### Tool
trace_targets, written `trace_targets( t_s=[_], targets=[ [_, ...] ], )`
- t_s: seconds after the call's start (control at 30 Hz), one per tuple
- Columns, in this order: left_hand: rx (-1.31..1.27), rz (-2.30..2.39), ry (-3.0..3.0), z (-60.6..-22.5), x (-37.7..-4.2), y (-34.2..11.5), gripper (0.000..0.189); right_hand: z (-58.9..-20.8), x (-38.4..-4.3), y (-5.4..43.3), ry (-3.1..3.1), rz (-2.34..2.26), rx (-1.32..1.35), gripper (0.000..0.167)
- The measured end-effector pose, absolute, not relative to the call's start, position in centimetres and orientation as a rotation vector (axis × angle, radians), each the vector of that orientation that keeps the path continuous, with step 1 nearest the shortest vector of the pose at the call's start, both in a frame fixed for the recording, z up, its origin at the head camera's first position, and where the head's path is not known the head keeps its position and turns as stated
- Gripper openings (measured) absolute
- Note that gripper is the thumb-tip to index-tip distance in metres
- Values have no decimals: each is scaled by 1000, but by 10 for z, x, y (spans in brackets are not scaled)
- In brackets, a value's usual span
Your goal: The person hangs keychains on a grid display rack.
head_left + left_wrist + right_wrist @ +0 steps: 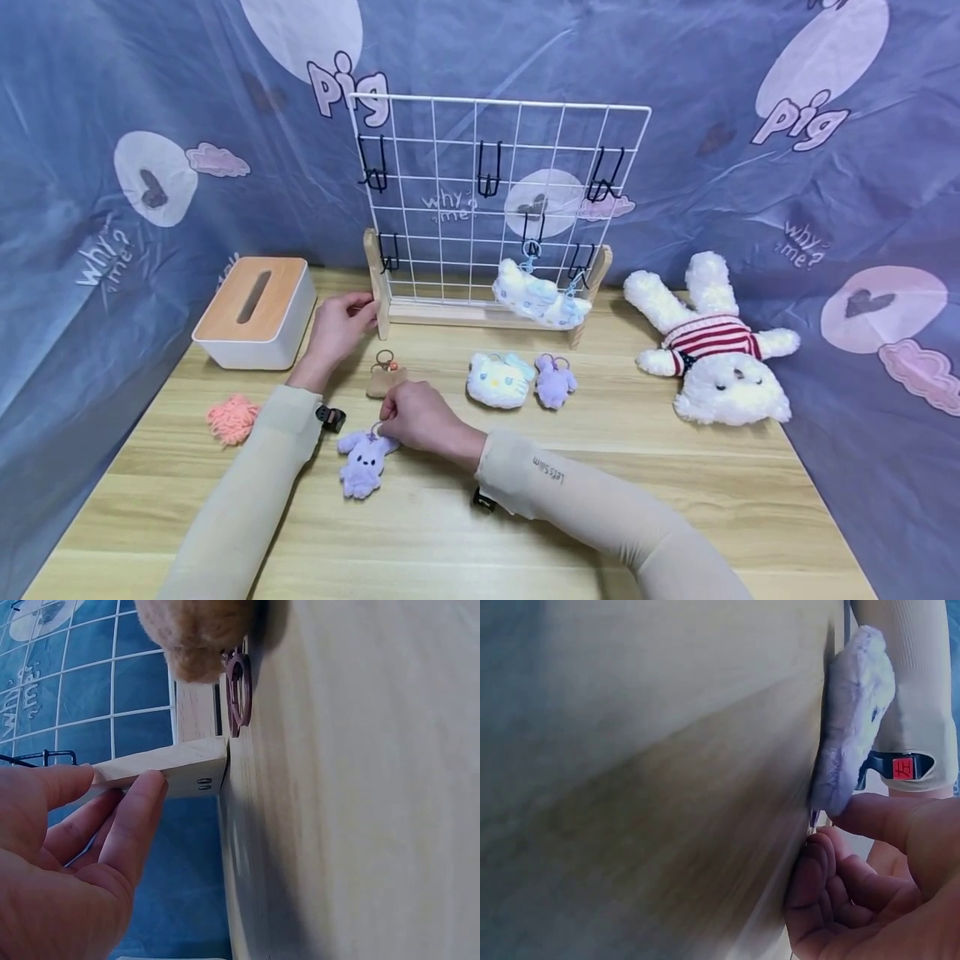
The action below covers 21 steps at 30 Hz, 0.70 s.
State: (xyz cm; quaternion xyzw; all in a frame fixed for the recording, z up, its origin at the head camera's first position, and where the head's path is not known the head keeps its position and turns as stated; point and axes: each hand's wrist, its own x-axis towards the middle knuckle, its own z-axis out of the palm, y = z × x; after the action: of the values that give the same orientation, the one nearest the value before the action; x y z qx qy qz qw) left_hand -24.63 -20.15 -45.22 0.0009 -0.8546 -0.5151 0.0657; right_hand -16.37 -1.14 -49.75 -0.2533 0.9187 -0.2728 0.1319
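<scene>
My left hand (342,330) is at the left end of the white wire grid rack (474,179). In the left wrist view, thumb and fingers pinch its wooden upright (180,766). My right hand (429,417) pinches the key ring of a purple plush keychain (363,467), which lies face up on the table. The right wrist view shows this plush (855,712) from the side, with thumb and fingers at its ring end. Just beyond the right hand lies a brown plush keychain (384,382), partly hidden by that hand.
Farther right lie a white cat-face plush (498,382) and another purple plush (555,383). A white plush (542,298) hangs from the rack's black hooks (489,171). A tissue box (255,312) and a pink yarn bundle (232,419) are left; a striped-sweater bear (716,350) lies right.
</scene>
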Motion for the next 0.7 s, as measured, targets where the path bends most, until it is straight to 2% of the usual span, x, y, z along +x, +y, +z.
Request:
trace_targets(
  t_s=[0.17, 0.53, 0.7],
  targets=[
    [-7, -1536, -2581, -454, -247, -202, 36, -522, -173, -16, 2707, -673, -815, 13],
    [-1, -1538, -2582, -455, -247, -201, 37, -514, -171, -15, 2670, -628, -858, 17],
    [7, -1539, -2586, -455, -248, -201, 38, -517, -172, -14, 2670, -642, -873, 24]
  ],
)
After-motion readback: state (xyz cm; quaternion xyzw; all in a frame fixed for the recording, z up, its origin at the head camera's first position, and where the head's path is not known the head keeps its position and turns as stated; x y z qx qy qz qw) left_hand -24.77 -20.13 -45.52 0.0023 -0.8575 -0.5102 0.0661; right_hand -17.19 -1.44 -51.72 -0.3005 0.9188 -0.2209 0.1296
